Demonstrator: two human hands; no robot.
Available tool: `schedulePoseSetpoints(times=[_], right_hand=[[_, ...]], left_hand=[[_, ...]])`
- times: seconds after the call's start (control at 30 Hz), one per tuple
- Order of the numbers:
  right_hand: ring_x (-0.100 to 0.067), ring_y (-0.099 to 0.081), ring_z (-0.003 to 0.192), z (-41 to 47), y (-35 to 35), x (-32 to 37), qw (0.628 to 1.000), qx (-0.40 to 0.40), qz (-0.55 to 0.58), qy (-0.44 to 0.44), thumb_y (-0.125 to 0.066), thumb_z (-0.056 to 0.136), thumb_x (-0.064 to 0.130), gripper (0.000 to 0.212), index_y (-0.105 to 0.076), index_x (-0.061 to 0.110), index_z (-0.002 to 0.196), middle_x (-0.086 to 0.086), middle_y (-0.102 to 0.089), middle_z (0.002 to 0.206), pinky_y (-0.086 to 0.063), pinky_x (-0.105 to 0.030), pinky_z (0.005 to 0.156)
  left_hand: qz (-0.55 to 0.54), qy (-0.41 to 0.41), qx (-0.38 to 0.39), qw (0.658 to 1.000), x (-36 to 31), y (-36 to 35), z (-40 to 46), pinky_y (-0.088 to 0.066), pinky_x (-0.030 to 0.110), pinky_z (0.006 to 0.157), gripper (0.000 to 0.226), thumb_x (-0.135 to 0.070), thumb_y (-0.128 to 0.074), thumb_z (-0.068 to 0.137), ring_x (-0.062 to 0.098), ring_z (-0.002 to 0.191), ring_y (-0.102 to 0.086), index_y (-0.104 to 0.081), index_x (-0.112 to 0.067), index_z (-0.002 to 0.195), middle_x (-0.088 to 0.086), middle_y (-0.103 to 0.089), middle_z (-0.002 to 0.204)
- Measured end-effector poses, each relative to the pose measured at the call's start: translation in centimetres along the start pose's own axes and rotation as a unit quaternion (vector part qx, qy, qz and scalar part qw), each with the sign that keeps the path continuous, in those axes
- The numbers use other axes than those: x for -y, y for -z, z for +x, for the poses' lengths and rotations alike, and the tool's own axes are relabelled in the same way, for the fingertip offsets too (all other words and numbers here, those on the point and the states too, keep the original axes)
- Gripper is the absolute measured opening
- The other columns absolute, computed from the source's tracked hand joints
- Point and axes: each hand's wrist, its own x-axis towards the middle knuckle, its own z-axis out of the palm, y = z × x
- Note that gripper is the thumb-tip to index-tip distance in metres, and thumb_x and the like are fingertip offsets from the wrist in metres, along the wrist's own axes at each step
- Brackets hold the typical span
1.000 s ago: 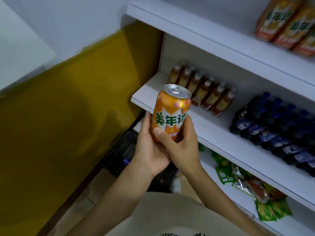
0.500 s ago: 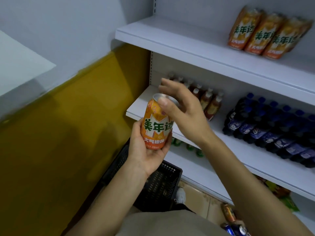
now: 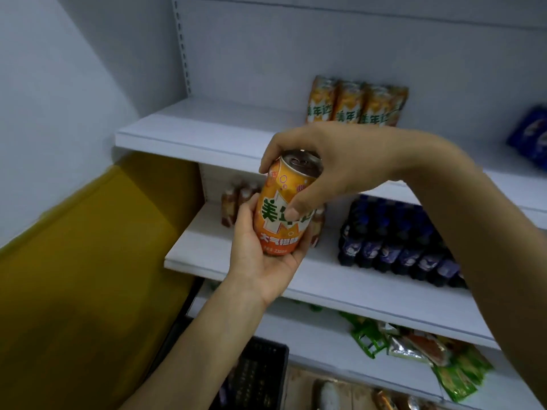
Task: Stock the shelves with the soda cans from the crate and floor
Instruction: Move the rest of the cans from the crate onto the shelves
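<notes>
An orange soda can (image 3: 281, 220) with green lettering is held upright in front of the shelves. My left hand (image 3: 260, 255) cups its lower half from below and the left. My right hand (image 3: 325, 164) grips the can's top from above, thumb on the label. Three matching orange cans (image 3: 355, 103) stand in a row on the upper white shelf (image 3: 189, 134). The black crate (image 3: 257, 377) sits on the floor below, partly hidden by my left forearm.
Brown bottles (image 3: 233, 202) and dark blue bottles (image 3: 393, 241) fill the middle shelf (image 3: 340, 279). Green snack packets (image 3: 414, 344) lie on the lower shelf. A blue packet (image 3: 529, 134) sits at the upper right. A yellow wall panel (image 3: 88, 261) stands left.
The view tilted up, showing the upper shelf. My right hand moved from the can's side to over its top and now grips it. The can rose slightly.
</notes>
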Motion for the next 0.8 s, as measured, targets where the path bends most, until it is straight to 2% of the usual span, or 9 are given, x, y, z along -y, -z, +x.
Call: schedulePoseSetpoints(times=[0.13, 0.2, 0.23, 0.33, 0.53, 0.63, 0.7, 0.73, 0.8], right_hand=[[-0.006, -0.067, 0.090, -2.8, 5.4, -5.7, 0.996, -0.076, 0.035, -0.023, -0.086, 0.063, 0.030, 0.054, -0.062, 0.029, 0.111, 0.009, -0.065, 0.104, -0.059, -0.038, 0.075], [-0.009, -0.068, 0.089, -4.6, 8.3, -8.9, 0.992, -0.108, 0.053, -0.044, -0.085, 0.059, 0.030, 0.057, -0.063, 0.026, 0.111, 0.005, -0.067, 0.104, -0.060, -0.040, 0.073], [-0.010, -0.068, 0.090, -5.4, 9.7, -10.3, 0.990, -0.118, 0.055, -0.054, -0.084, 0.057, 0.032, 0.059, -0.063, 0.026, 0.111, 0.004, -0.067, 0.104, -0.060, -0.038, 0.072], [-0.013, -0.067, 0.095, -7.0, 13.5, -14.4, 0.987, -0.127, 0.059, -0.078, -0.081, 0.056, 0.032, 0.061, -0.061, 0.026, 0.113, 0.003, -0.064, 0.110, -0.060, -0.032, 0.068], [-0.007, -0.064, 0.102, -8.3, 19.5, -21.9, 0.988, -0.123, 0.059, -0.078, -0.080, 0.062, 0.026, 0.064, -0.055, 0.033, 0.121, 0.008, -0.057, 0.121, -0.059, -0.027, 0.076], [-0.009, -0.065, 0.101, -7.5, 22.1, -25.1, 0.989, -0.112, 0.050, -0.081, -0.080, 0.067, 0.024, 0.059, -0.057, 0.031, 0.121, 0.009, -0.060, 0.118, -0.059, -0.027, 0.072], [-0.012, -0.066, 0.100, -6.3, 23.6, -27.3, 0.991, -0.093, 0.050, -0.086, -0.081, 0.070, 0.017, 0.054, -0.059, 0.029, 0.118, 0.007, -0.061, 0.117, -0.060, -0.030, 0.070], [-0.014, -0.067, 0.100, -5.7, 24.1, -28.6, 0.991, -0.086, 0.050, -0.090, -0.081, 0.071, 0.014, 0.052, -0.060, 0.029, 0.116, 0.005, -0.062, 0.116, -0.060, -0.032, 0.070], [-0.019, -0.067, 0.100, -4.1, 24.6, -31.1, 0.991, -0.076, 0.047, -0.100, -0.082, 0.070, 0.010, 0.052, -0.060, 0.027, 0.114, 0.002, -0.060, 0.116, -0.061, -0.038, 0.071]], left_hand=[[0.172, -0.064, 0.084, 0.979, 2.2, -5.1, 4.4, -0.055, 0.034, 0.082, 0.055, -0.063, -0.051, 0.081, 0.021, 0.102, -0.065, -0.066, -0.019, 0.110, 0.007, -0.071, 0.109], [0.324, -0.187, 0.140, 0.917, 3.8, -7.4, 6.8, -0.055, 0.029, 0.081, 0.064, -0.064, -0.069, 0.068, 0.012, 0.103, -0.065, -0.054, -0.027, 0.119, -0.001, -0.068, 0.112], [0.393, -0.233, 0.161, 0.875, 4.6, -8.6, 8.2, -0.055, 0.025, 0.078, 0.068, -0.053, -0.080, 0.063, 0.007, 0.100, -0.065, -0.050, -0.031, 0.120, -0.005, -0.065, 0.113], [0.502, -0.291, 0.172, 0.796, 6.9, -12.7, 12.6, -0.054, 0.019, 0.078, 0.071, -0.034, -0.085, 0.061, -0.002, 0.097, -0.063, -0.044, -0.034, 0.119, -0.014, -0.062, 0.111], [0.489, -0.341, 0.177, 0.783, 10.9, -18.6, 20.5, -0.050, 0.009, 0.072, 0.065, -0.020, -0.082, 0.069, -0.012, 0.091, -0.060, -0.038, -0.031, 0.115, -0.020, -0.056, 0.106], [0.539, -0.330, 0.184, 0.753, 11.4, -20.6, 23.2, -0.050, 0.008, 0.074, 0.064, -0.039, -0.081, 0.065, -0.014, 0.093, -0.058, -0.037, -0.038, 0.112, -0.024, -0.056, 0.105], [0.631, -0.330, 0.187, 0.677, 10.1, -21.3, 24.9, -0.048, 0.008, 0.074, 0.064, -0.058, -0.075, 0.058, -0.016, 0.091, -0.056, -0.040, -0.044, 0.109, -0.030, -0.054, 0.101], [0.692, -0.355, 0.183, 0.601, 9.1, -21.4, 25.9, -0.047, 0.011, 0.075, 0.065, -0.065, -0.073, 0.057, -0.014, 0.093, -0.055, -0.044, -0.044, 0.111, -0.029, -0.056, 0.101], [0.792, -0.427, 0.155, 0.408, 7.2, -21.6, 27.9, -0.050, 0.027, 0.084, 0.073, -0.072, -0.071, 0.059, 0.006, 0.104, -0.059, -0.054, -0.035, 0.120, -0.013, -0.063, 0.113]])
